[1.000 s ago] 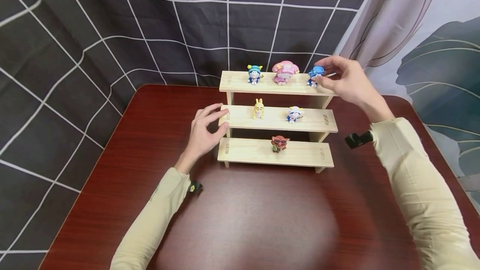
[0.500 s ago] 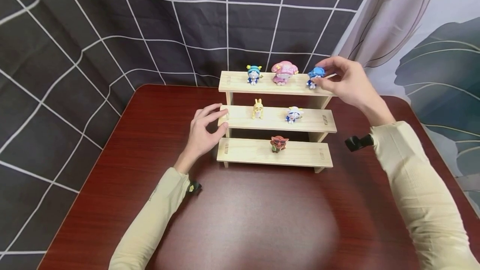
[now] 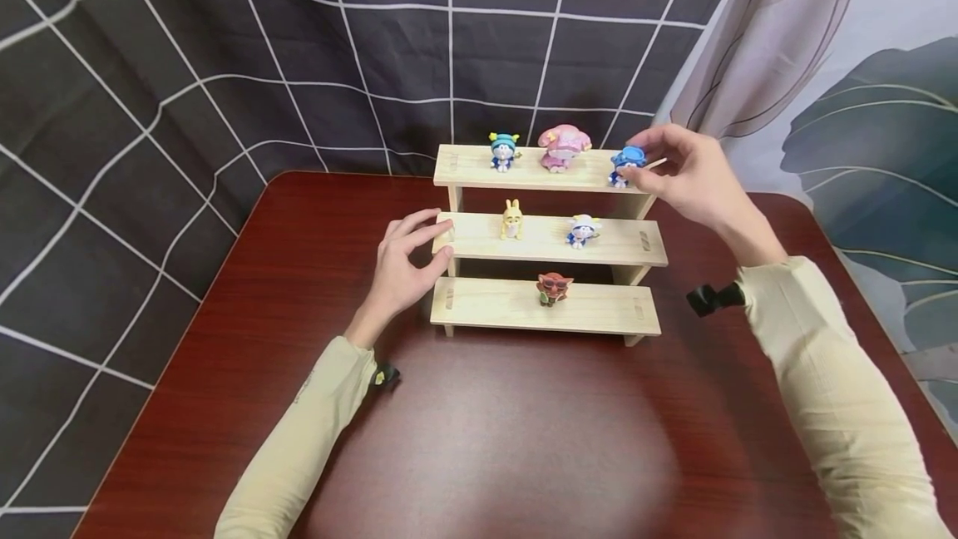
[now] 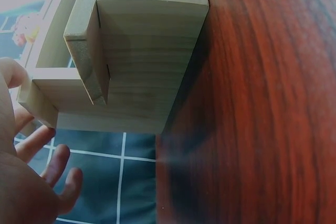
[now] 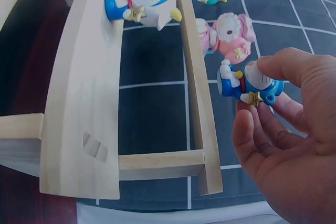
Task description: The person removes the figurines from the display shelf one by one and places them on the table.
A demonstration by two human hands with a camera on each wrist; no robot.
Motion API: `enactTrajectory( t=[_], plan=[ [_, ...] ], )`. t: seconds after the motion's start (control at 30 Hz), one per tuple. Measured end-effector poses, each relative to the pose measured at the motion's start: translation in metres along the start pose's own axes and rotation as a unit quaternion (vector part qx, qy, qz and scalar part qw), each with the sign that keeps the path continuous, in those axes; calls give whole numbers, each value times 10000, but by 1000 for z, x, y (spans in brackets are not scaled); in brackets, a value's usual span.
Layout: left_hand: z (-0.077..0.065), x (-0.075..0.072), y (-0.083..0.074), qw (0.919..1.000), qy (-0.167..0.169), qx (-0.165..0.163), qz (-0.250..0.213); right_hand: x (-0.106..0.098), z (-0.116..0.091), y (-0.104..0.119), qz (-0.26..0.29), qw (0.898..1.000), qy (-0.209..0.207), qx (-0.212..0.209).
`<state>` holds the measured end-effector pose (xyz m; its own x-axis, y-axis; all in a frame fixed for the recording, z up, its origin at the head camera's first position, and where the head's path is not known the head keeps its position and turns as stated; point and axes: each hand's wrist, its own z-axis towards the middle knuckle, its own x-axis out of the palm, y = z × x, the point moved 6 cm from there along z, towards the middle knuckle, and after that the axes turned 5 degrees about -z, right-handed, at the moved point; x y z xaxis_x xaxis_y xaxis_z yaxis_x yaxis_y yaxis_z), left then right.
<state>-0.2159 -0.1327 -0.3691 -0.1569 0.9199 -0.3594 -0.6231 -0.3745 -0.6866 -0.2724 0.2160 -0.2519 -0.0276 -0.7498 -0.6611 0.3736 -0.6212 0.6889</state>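
My right hand (image 3: 692, 177) pinches a blue-hatted cat figurine (image 3: 627, 160) with a gold star between thumb and fingers, at the right end of the top board. In the right wrist view, a narrow gap shows between the base of this figurine (image 5: 239, 85) and the board. My left hand (image 3: 407, 260) grips the left end of the middle board of the three-tier wooden display stand (image 3: 471, 235), thumb at the front and fingers behind. On the top board stand a teal-hatted cat figurine (image 3: 504, 152) and a pink figurine (image 3: 563, 148).
The middle tier carries a yellow rabbit figurine (image 3: 512, 220) and a white-hatted figurine (image 3: 580, 232). A red-brown fox-like figurine (image 3: 553, 289) wearing sunglasses stands on the bottom tier. The stand sits on a dark red wooden table (image 3: 524, 431). Behind hangs a black gridded curtain (image 3: 389, 40).
The blue-hatted figurine, pinched throughout, has shifted slightly toward the front edge of the top board with my right hand. My left hand keeps its grip on the stand. The head view shifts slightly.
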Motion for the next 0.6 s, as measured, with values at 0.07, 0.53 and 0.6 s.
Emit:
enactTrajectory(
  t=[0.07,0.53,0.6],
  plan=[
    [0,0,0,10000,-5,-27,21,0,-2,2,12,10000,-19,-55],
    [0,0,0,10000,17,-44,11,8,-14,13,367,9989,-20,-305],
    [0,0,1,10000,12,-39,5,9,-16,15,380,9986,-26,-365]
  ],
)
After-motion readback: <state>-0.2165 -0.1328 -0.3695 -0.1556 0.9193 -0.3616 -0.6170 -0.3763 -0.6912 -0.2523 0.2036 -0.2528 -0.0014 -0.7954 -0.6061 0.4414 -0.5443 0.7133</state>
